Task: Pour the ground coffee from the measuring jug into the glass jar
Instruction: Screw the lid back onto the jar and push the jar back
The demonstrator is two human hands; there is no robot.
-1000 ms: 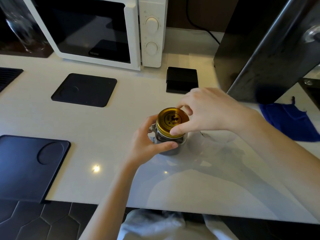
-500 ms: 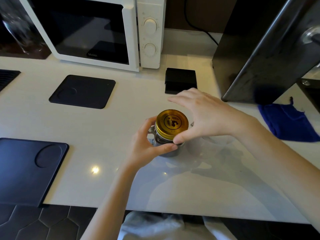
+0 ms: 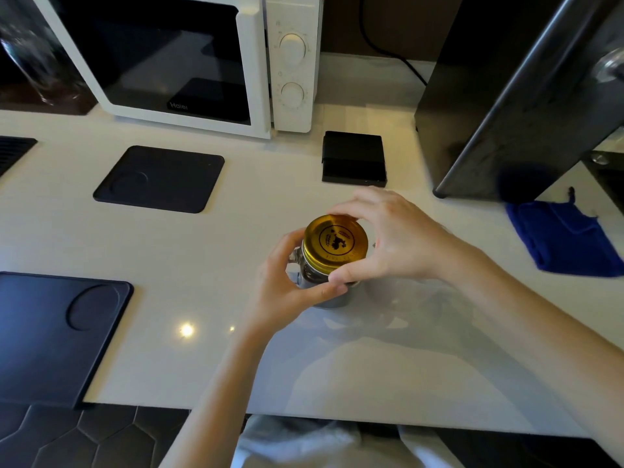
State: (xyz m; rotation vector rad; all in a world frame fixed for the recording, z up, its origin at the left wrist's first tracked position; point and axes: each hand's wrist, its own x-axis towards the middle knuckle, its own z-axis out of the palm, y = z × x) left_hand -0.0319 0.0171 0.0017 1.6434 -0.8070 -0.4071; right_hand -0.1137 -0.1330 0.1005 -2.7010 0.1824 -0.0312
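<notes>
A small glass jar (image 3: 312, 276) with dark contents stands upright on the white counter (image 3: 236, 251), a little right of centre. A gold lid (image 3: 335, 242) with a dark round logo sits on its top. My left hand (image 3: 287, 288) wraps the jar's body from the left, thumb across the front. My right hand (image 3: 398, 238) comes from the right, with fingertips and thumb pinching the lid's rim. A clear glass object (image 3: 398, 292) lies behind my right hand, mostly hidden; I cannot tell if it is the measuring jug.
A white microwave (image 3: 189, 62) stands at the back. Black mats lie at the left (image 3: 158, 179) and near left (image 3: 57, 336); a small black box (image 3: 353, 157) sits behind the jar. A tall dark appliance (image 3: 520, 96) and a blue cloth (image 3: 564, 238) are on the right.
My right hand spread open above the lid half a second ago and has closed again on its rim. My left hand stays on the jar, which has not moved.
</notes>
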